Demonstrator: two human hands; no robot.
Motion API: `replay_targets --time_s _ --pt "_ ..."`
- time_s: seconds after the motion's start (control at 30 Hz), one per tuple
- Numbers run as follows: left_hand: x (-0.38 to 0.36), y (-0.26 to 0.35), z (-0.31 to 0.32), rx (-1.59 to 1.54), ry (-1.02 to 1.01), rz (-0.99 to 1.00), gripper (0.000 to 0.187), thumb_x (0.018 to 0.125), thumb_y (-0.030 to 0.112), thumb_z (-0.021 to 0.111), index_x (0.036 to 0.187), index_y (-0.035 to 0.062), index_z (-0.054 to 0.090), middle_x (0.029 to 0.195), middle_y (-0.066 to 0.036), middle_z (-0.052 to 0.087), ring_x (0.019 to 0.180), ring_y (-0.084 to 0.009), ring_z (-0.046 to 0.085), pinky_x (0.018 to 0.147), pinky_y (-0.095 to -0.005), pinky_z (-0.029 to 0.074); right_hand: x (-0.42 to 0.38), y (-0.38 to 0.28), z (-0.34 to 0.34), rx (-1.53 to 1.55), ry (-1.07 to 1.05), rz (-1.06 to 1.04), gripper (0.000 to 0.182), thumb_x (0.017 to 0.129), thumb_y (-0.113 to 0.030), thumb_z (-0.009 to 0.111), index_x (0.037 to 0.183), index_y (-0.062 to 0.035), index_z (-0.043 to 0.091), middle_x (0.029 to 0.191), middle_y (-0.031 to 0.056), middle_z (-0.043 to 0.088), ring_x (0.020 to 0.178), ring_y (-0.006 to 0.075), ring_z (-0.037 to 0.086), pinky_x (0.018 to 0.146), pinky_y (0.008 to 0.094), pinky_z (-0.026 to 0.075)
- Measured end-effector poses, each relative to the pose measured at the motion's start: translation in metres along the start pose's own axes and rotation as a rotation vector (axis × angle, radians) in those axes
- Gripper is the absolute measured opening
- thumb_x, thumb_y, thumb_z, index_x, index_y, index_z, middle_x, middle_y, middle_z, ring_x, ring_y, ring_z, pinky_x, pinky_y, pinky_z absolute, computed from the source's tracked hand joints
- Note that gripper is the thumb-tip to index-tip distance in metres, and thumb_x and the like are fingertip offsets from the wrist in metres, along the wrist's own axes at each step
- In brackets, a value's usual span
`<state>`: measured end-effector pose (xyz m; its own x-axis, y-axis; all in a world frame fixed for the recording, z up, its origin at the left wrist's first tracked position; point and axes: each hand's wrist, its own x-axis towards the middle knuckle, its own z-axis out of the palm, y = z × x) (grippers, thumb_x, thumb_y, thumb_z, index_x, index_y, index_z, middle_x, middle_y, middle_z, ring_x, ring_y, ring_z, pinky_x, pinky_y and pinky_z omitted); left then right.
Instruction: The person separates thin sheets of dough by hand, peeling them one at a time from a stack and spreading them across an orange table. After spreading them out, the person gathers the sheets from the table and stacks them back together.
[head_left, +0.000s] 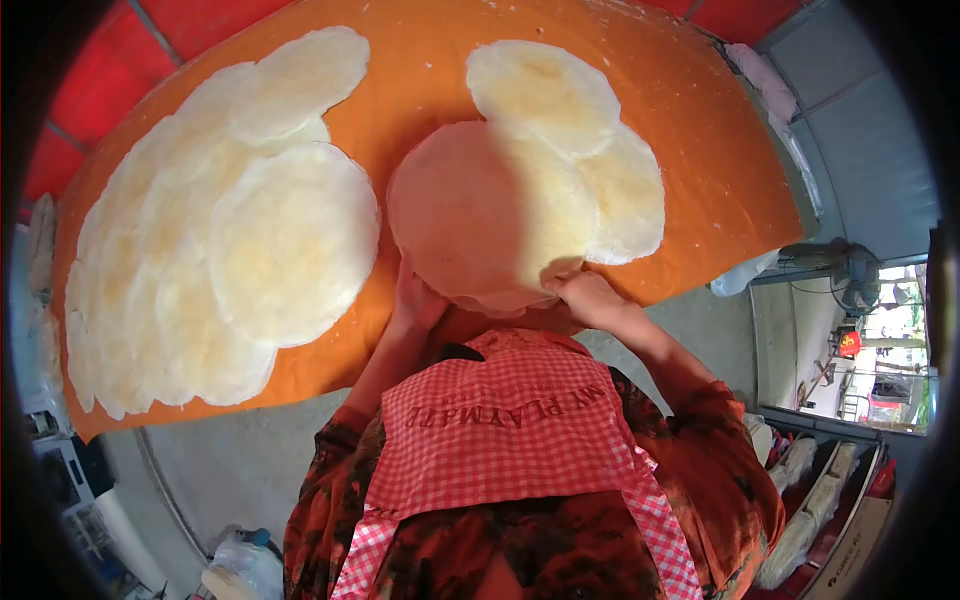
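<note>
A round, thin, pale flatbread (480,210) lies at the near edge of the orange cloth, directly before me, its left half in reddish shade. My right hand (590,297) pinches its near right edge between thumb and bent fingers. At its near left edge is my left hand (418,298), closed against the rim, with some fingers hidden beneath the bread. Beyond it on the right, another flatbread (545,95) and a partly covered flatbread (630,195) overlap each other.
Many overlapping flatbreads (150,260) cover the left side of the orange cloth (710,130), with a large round flatbread (295,245) on top. A fan (855,280) stands at the right near a bright opening. A plastic bag (243,568) is on the floor at lower left.
</note>
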<state>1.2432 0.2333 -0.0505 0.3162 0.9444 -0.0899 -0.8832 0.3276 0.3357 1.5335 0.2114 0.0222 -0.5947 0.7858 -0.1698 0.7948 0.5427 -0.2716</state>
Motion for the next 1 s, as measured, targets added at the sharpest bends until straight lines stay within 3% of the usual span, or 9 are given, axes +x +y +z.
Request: replay_targets --time_s 0.07,0.13,0.2,0.27,0.33,0.53,0.67,0.8,1.0 --pt "-0.003 0.003 0.002 -0.222 0.002 -0.068 0.06 0.097 0.041 0.047 0.142 0.0064 0.029 0.141 -0.009 0.041 0.127 -0.0295 0.042 0.107 -0.0445 0.032 0.014 -0.023 -0.023 0.071 -0.112 0.133 0.033 0.077 -0.017 0.064 0.107 -0.004 0.061 0.108 0.0145 0.058 0.103 0.0337 0.056 0.088 0.0412 0.046" --pt "-0.005 0.002 0.001 -0.238 -0.007 -0.079 0.061 0.096 0.041 0.048 0.142 0.0064 0.029 0.141 -0.009 0.04 0.129 -0.0297 0.04 0.108 -0.0456 0.032 0.036 -0.032 -0.012 0.15 0.167 -0.022 0.034 0.078 -0.021 0.065 0.108 -0.0054 0.061 0.108 0.0155 0.058 0.101 0.0342 0.055 0.087 0.0421 0.046" --pt "-0.005 -0.002 -0.014 0.741 -0.047 0.116 0.06 0.096 0.04 0.047 0.142 0.006 0.028 0.142 -0.011 0.039 0.128 -0.0308 0.04 0.107 -0.0473 0.031 0.055 -0.048 0.009 0.173 0.313 -0.094 0.034 0.078 -0.025 0.065 0.107 -0.0065 0.062 0.107 0.0158 0.058 0.099 0.0347 0.055 0.085 0.0432 0.046" --pt "-0.004 -0.007 -0.009 0.733 -0.005 0.058 0.055 0.096 0.032 0.047 0.14 0.0047 0.031 0.138 -0.013 0.043 0.125 -0.0318 0.043 0.105 -0.048 0.034 0.062 -0.059 0.034 0.134 0.331 -0.058 0.033 0.078 -0.027 0.065 0.104 -0.0074 0.062 0.106 0.0154 0.058 0.098 0.0352 0.055 0.084 0.0445 0.046" --pt "-0.015 -0.011 0.014 -0.263 0.16 -0.256 0.046 0.095 0.019 0.049 0.136 0.0026 0.035 0.13 -0.015 0.05 0.119 -0.0328 0.049 0.1 -0.0476 0.04 0.056 -0.054 0.044 0.097 0.327 -0.044 0.034 0.078 -0.03 0.066 0.104 -0.008 0.062 0.107 0.0153 0.058 0.099 0.0352 0.055 0.084 0.0453 0.045" --pt "-0.019 -0.022 -0.008 0.285 0.213 -0.257 0.037 0.091 0.005 0.044 0.127 -0.0006 0.042 0.112 -0.016 0.059 0.103 -0.0307 0.06 0.082 -0.042 0.053 0.035 -0.039 0.029 0.113 0.302 -0.128 0.036 0.079 -0.036 0.062 0.104 -0.0096 0.063 0.111 0.0085 0.058 0.105 0.0298 0.053 0.091 0.0468 0.04" --pt "-0.022 -0.023 0.014 0.321 0.306 -0.216 0.03 0.091 0.01 0.047 0.118 -0.0038 0.051 0.109 -0.014 0.062 0.099 -0.0272 0.062 0.086 -0.0411 0.05 0.004 0.015 0.03 -0.158 0.364 -0.227 0.034 0.074 -0.022 0.064 0.106 -0.0097 0.062 0.107 0.0054 0.058 0.104 0.0283 0.051 0.093 0.0427 0.039" --pt "-0.02 -0.027 0.009 0.304 0.39 -0.197 0.033 0.09 0.009 0.047 0.122 -0.0004 0.046 0.111 -0.015 0.06 0.099 -0.027 0.062 0.083 -0.0412 0.052 -0.01 0.029 0.018 0.017 0.324 -0.078 0.038 0.067 -0.006 0.065 0.105 -0.0082 0.062 0.107 0.0054 0.057 0.103 0.0275 0.051 0.09 0.0396 0.04" --pt "-0.017 -0.019 0.019 0.321 0.371 -0.232 0.037 0.091 0.012 0.045 0.127 0.0038 0.043 0.117 -0.011 0.059 0.104 -0.0242 0.059 0.086 -0.0421 0.05 0.011 0.043 0.019 -0.028 0.448 -0.14 0.026 0.067 -0.005 0.06 0.093 -0.0077 0.065 0.098 0.0052 0.062 0.096 0.0268 0.055 0.089 0.0392 0.042"
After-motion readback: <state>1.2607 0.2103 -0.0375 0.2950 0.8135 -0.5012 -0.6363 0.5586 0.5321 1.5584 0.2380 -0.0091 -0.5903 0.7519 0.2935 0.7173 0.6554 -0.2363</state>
